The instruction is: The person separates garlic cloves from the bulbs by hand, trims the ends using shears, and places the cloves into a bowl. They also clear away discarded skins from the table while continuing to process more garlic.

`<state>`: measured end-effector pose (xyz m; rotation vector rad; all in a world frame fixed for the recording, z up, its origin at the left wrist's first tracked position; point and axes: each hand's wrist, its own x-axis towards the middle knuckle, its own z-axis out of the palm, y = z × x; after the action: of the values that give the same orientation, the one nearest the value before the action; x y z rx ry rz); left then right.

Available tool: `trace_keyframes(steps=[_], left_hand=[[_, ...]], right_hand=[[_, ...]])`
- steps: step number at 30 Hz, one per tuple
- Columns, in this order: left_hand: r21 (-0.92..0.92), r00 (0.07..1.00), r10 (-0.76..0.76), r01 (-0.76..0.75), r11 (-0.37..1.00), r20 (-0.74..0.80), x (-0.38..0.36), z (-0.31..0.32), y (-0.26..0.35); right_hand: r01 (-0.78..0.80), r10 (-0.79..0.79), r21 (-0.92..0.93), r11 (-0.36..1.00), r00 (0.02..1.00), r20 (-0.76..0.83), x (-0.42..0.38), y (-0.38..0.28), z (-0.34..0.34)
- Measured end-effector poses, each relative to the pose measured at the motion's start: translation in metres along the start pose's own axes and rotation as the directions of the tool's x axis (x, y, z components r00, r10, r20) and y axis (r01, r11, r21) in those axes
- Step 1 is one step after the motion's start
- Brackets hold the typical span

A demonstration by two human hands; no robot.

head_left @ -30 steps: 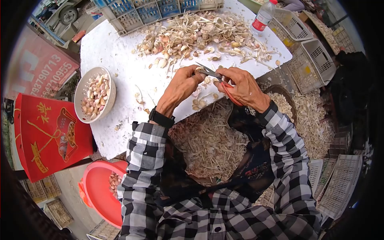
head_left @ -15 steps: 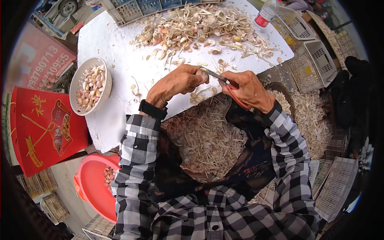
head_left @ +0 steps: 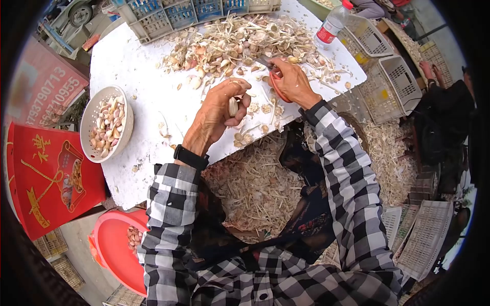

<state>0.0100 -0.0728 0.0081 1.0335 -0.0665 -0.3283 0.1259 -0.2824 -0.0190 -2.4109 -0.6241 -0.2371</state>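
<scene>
While left hand curls loosely around 1 pale garlic clove, right hand grips red-handled scissors, blades toward garlic pile. Hands apart, above white table. Pile just beyond, bottle at its right, blue-grey crate behind. Stem scraps heaped nearer body, beside dark cloth. At table's left edge, perforated bowl of cloves; past it, red bag; lower down, red basin.

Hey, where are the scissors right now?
In the head view, the right hand holds the scissors above and right of centre, beside the garlic pile on the white table.
</scene>
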Motion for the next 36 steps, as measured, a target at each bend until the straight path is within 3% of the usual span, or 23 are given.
trace_keyframes(steps=[2, 4, 7, 8, 9, 10, 11, 12, 14, 16, 19, 22, 23, 24, 26, 28, 30, 32, 34, 36], left_hand=[[-0.094, 0.983, -0.078, 0.063, 0.994, -0.168, 0.003, -0.001, -0.003], [-0.153, 0.982, -0.105, 0.081, 0.985, -0.158, 0.007, -0.006, -0.006], [-0.161, 0.966, -0.16, 0.128, 0.979, -0.204, 0.007, -0.008, -0.011], [-0.164, 0.966, -0.158, 0.126, 0.978, -0.203, 0.007, -0.006, -0.013], [-0.149, 0.953, -0.17, 0.136, 0.98, -0.251, 0.008, -0.001, -0.015], [-0.132, 0.938, -0.177, 0.143, 0.981, -0.3, 0.009, 0.003, -0.014], [-0.122, 0.941, -0.181, 0.152, 0.981, -0.285, 0.011, -0.001, -0.019], [-0.123, 0.942, -0.178, 0.148, 0.981, -0.286, 0.012, -0.002, -0.02], [-0.185, 0.977, -0.176, 0.152, 0.971, -0.121, 0.012, -0.005, -0.02], [-0.133, 0.987, -0.154, 0.147, 0.98, -0.041, 0.011, -0.007, -0.021], [-0.29, 0.971, -0.226, 0.24, 0.926, 0.079, 0.008, -0.007, -0.021], [-0.297, 0.974, -0.223, 0.223, 0.928, 0.034, 0.007, -0.004, -0.023], [-0.255, 0.972, -0.225, 0.202, 0.946, -0.066, 0.004, 0.003, -0.02], [-0.257, 0.971, -0.23, 0.207, 0.944, -0.063, 0.003, 0.009, -0.02], [-0.197, 0.94, -0.252, 0.209, 0.958, -0.229, 0.002, 0.014, -0.022], [-0.241, 0.933, -0.265, 0.207, 0.948, -0.242, 0.005, 0.013, -0.026], [-0.413, 0.918, -0.321, 0.206, 0.887, -0.232, 0.007, 0.011, -0.03], [-0.434, 0.92, -0.316, 0.193, 0.88, -0.23, 0.006, 0.013, -0.03], [-0.51, 0.907, -0.338, 0.172, 0.843, -0.252, 0.003, 0.016, -0.025], [-0.521, 0.896, -0.344, 0.159, 0.839, -0.279, 0.002, 0.015, -0.022]], right_hand=[[0.347, -0.351, -0.233, 0.909, 0.936, 0.025, 0.005, 0.01, 0.017], [0.406, -0.419, -0.212, 0.889, 0.908, -0.016, 0.005, 0.009, 0.022], [0.018, -0.022, 0.039, 0.999, 0.995, 0.094, -0.001, -0.011, 0.009], [0.02, -0.023, 0.035, 0.999, 0.995, 0.095, -0.004, -0.022, 0.001], [-0.154, 0.099, 0.347, 0.925, 0.98, 0.171, -0.006, -0.03, -0.006], [-0.32, 0.184, 0.604, 0.73, 0.943, 0.278, -0.006, -0.035, -0.012], [-0.306, 0.106, 0.703, 0.642, 0.943, 0.314, -0.007, -0.031, -0.012], [-0.303, 0.102, 0.702, 0.644, 0.944, 0.314, -0.011, -0.038, -0.014], [-0.407, 0.085, 0.806, 0.43, 0.907, 0.412, -0.025, -0.058, -0.018], [-0.432, 0.045, 0.802, 0.412, 0.889, 0.455, -0.031, -0.061, -0.019], [-0.397, 0.058, 0.847, 0.355, 0.913, 0.403, -0.041, -0.074, -0.017], [-0.354, 0.057, 0.856, 0.376, 0.931, 0.36, -0.044, -0.077, -0.013], [-0.343, 0.06, 0.846, 0.408, 0.935, 0.35, -0.043, -0.072, -0.008], [-0.346, 0.065, 0.845, 0.408, 0.934, 0.351, -0.045, -0.069, -0.007], [-0.344, 0.121, 0.773, 0.533, 0.935, 0.333, -0.049, -0.071, -0.004], [-0.337, 0.137, 0.771, 0.54, 0.939, 0.315, -0.053, -0.076, 0.002], [-0.183, 0.119, 0.645, 0.742, 0.983, 0.142, -0.056, -0.087, 0.006], [-0.211, 0.143, 0.645, 0.734, 0.977, 0.156, -0.058, -0.094, 0.005], [-0.082, 0.065, 0.557, 0.827, 0.997, 0.05, -0.059, -0.098, 0.008], [-0.07, 0.054, 0.542, 0.838, 0.997, 0.046, -0.064, -0.103, 0.006]])
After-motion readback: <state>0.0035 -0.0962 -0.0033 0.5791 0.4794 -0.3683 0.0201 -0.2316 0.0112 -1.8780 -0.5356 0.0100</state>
